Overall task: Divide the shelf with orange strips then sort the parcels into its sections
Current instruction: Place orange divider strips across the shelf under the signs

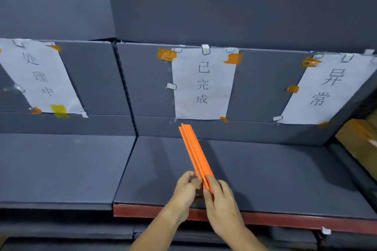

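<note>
Both hands' grip, left hand (186,186) and right hand (221,199), pinching orange strips (194,150) over dark shelf (265,169); three paper signs (203,83) taped behind.

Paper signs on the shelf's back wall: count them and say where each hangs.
3. The left sign hangs at the far left and is cut by the frame edge, the middle sign above the orange strips, the right sign near the right corner. More may lie beyond the frame.
</note>
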Motion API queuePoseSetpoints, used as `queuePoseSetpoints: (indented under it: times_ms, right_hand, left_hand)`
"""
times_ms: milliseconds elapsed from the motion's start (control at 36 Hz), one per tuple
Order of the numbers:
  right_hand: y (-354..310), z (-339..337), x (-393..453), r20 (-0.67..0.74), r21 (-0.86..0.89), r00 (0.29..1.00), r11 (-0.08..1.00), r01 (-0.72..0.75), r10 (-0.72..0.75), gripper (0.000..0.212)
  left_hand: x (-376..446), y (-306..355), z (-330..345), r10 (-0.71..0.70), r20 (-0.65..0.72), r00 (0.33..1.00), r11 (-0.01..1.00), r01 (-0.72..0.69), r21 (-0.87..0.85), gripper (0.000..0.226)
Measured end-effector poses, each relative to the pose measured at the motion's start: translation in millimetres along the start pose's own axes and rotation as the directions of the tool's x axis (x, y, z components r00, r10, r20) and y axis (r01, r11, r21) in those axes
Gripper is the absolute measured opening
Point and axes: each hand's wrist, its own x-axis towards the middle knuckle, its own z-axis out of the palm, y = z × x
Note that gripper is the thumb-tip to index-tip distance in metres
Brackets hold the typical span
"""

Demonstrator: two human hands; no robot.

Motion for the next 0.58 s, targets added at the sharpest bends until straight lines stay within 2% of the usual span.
queuePoseSetpoints:
  times_ms: [194, 306, 444, 583]
  right_hand:
    - [-2.4, 5.4, -19.2, -0.114, 0.083, 0.982, 0.986, -0.143, 0.152, 0.045]
    - [7.6, 0.8, -23.4, -0.172, 0.062, 0.958, 0.973, -0.221, 0.229, 0.045]
    - [45.1, -8.6, -24.9, -0.204, -0.059, 0.937, 0.952, -0.302, 0.285, 0.045]
    - [89.0, -14.2, -17.2, -0.199, -0.204, 0.908, 0.891, -0.406, 0.368, 0.044]
  left_hand:
    - [-1.4, -6.4, 0.3, -0.034, 0.049, 0.998, 0.999, 0.032, 0.033, 0.009]
    - [0.8, -16.3, -4.9, -0.079, 0.061, 0.995, 0.992, 0.072, 0.107, 0.002]
    - [7.2, -33.2, -7.7, -0.142, 0.036, 0.989, 0.977, 0.134, 0.167, 0.008]
    - [-2.3, -28.5, -1.1, -0.172, -0.010, 0.985, 0.971, 0.172, 0.166, 0.027]
